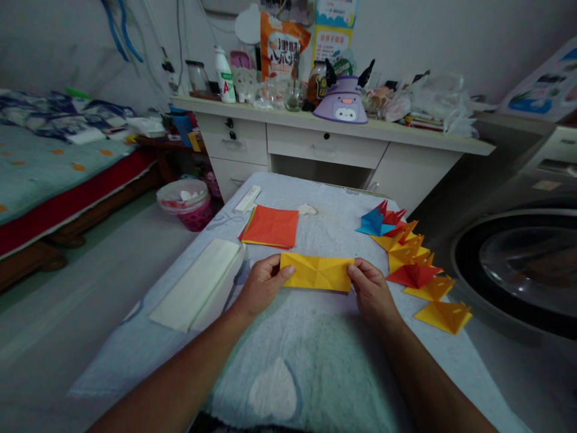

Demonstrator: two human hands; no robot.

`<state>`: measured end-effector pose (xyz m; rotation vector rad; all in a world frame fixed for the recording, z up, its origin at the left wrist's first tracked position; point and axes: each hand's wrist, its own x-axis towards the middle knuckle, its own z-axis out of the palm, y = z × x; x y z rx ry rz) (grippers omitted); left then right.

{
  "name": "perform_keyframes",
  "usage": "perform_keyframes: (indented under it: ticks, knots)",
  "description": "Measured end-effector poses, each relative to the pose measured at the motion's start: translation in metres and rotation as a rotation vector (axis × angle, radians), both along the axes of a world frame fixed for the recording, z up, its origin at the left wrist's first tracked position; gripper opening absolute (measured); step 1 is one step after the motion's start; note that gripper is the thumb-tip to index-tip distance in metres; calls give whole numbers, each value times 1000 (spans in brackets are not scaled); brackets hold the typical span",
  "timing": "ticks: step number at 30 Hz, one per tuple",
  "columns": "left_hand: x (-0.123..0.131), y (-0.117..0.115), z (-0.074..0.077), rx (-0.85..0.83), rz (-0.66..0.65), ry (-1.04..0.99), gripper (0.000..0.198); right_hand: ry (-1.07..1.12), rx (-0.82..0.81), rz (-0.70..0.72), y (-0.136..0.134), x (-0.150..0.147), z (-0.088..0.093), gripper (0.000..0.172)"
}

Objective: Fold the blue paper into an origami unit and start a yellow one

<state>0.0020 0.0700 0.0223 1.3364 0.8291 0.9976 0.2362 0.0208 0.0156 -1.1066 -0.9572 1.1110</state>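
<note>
A yellow sheet of origami paper (318, 273), folded into a long rectangle with crossing creases, is stretched between my two hands above the cloth. My left hand (264, 281) pinches its left end, thumb in front. At the right end, my right hand (369, 284) grips the paper the same way. Beyond my left hand lies a stack of square paper (271, 226), orange-red on top with other colours at its edges. Folded paper cranes (412, 275) in yellow, red and blue stand in a row to the right of my right hand.
A pale cloth (288, 337) covers the table. On its left lie a long white packet (198, 282) and a small white box (247, 198). A pink bin (193, 213) stands on the floor to the left. Behind is a cluttered white desk (297, 141); a washing machine (518, 252) stands at right.
</note>
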Motion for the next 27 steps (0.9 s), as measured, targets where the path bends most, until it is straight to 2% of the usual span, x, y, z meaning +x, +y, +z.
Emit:
perform_keyframes:
  ticks: [9,27]
  knots:
    - [-1,2,-2,12,168,29,25,59,-31,27,1,-2,-5,18]
    - [-2,5,-10,-21,157,27,25,57,-25,20,-1,-3,-2,22]
